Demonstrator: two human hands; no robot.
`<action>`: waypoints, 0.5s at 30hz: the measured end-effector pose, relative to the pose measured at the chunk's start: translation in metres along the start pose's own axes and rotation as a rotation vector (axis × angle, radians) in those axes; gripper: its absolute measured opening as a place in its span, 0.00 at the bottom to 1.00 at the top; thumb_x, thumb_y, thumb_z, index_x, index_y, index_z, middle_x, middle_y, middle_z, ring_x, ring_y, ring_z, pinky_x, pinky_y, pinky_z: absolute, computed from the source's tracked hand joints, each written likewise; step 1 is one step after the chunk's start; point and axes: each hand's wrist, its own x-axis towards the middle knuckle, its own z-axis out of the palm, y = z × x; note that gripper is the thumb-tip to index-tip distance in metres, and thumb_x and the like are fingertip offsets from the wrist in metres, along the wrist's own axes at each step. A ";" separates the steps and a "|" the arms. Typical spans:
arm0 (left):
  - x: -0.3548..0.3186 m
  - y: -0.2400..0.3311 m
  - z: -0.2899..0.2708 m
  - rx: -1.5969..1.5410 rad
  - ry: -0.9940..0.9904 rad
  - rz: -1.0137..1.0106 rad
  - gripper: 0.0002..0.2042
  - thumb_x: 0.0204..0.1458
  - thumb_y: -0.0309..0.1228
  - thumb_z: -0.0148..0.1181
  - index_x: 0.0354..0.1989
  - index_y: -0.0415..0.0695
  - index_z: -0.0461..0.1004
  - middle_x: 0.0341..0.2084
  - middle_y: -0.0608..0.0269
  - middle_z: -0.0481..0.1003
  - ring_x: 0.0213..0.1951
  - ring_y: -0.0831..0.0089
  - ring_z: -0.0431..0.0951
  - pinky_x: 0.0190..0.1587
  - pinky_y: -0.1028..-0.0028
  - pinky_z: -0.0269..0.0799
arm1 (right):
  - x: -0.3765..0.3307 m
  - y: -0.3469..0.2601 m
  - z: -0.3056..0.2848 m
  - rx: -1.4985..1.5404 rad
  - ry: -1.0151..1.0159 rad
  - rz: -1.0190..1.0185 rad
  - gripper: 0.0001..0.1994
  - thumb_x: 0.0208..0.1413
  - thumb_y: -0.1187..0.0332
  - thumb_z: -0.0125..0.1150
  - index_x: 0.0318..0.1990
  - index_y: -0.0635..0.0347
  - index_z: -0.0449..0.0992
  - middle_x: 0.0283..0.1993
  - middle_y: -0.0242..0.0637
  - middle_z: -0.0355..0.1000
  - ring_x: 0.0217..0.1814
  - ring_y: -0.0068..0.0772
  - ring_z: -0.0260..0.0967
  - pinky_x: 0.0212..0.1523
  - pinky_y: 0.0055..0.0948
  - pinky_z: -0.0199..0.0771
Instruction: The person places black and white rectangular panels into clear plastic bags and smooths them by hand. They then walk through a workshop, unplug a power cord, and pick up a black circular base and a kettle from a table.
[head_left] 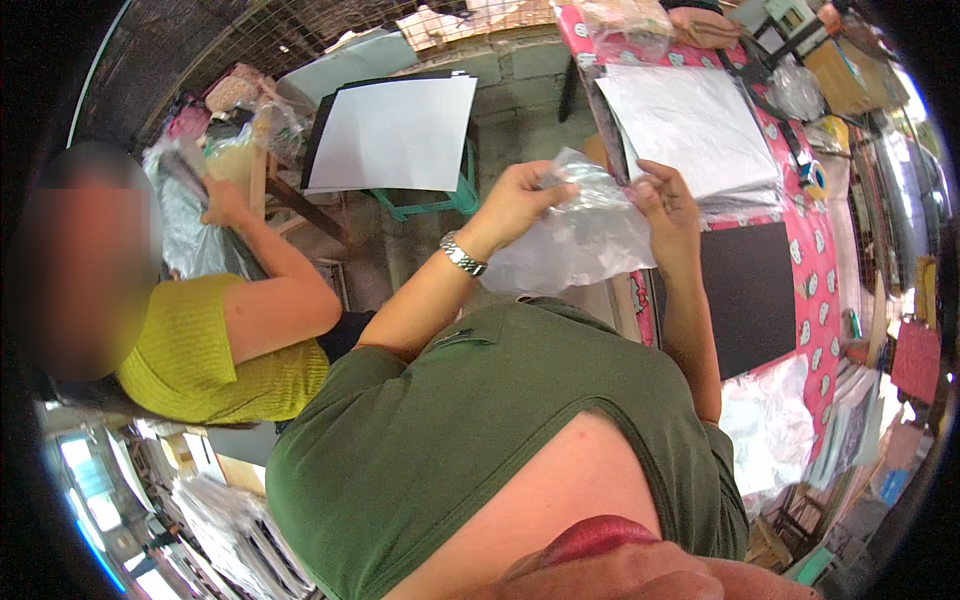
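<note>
Both of my hands hold one clear plastic bag [580,235] in front of my chest, above the table's edge. My left hand [515,200], with a metal watch on the wrist, pinches the bag's top left corner. My right hand [668,205] grips its top right edge. The bag hangs crumpled between them. Just beyond my hands lies a stack of white sheets [690,125] on a table with a pink patterned cloth [815,270]. A black sheet [750,290] lies on the cloth beside my right forearm.
A person in a yellow top [215,350] sits at my left, one hand on a plastic bag. White paper on a black board [395,135] rests on a green stool. A tape roll [815,180] and clutter fill the table's far end. More plastic [770,425] lies at right.
</note>
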 end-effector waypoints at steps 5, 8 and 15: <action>0.006 -0.007 0.001 -0.180 -0.002 0.055 0.08 0.48 0.27 0.58 0.37 0.40 0.73 0.30 0.70 0.74 0.32 0.85 0.70 0.36 0.82 0.65 | -0.004 0.015 0.005 -0.032 -0.067 0.017 0.08 0.49 0.72 0.57 0.37 0.65 0.71 0.31 0.32 0.69 0.32 0.19 0.64 0.39 0.20 0.66; 0.007 -0.004 0.004 -0.241 -0.025 0.072 0.09 0.48 0.25 0.58 0.38 0.38 0.72 0.31 0.67 0.74 0.33 0.83 0.71 0.38 0.81 0.66 | 0.001 0.015 0.000 0.000 -0.040 0.069 0.06 0.51 0.71 0.56 0.32 0.64 0.72 0.26 0.29 0.68 0.29 0.17 0.61 0.33 0.18 0.62; 0.010 -0.003 -0.002 -0.349 0.057 0.051 0.08 0.48 0.27 0.58 0.36 0.38 0.72 0.32 0.67 0.74 0.33 0.82 0.71 0.38 0.80 0.67 | 0.011 0.011 0.000 -0.193 -0.047 0.130 0.07 0.53 0.68 0.55 0.30 0.64 0.71 0.22 0.26 0.65 0.25 0.15 0.59 0.28 0.17 0.61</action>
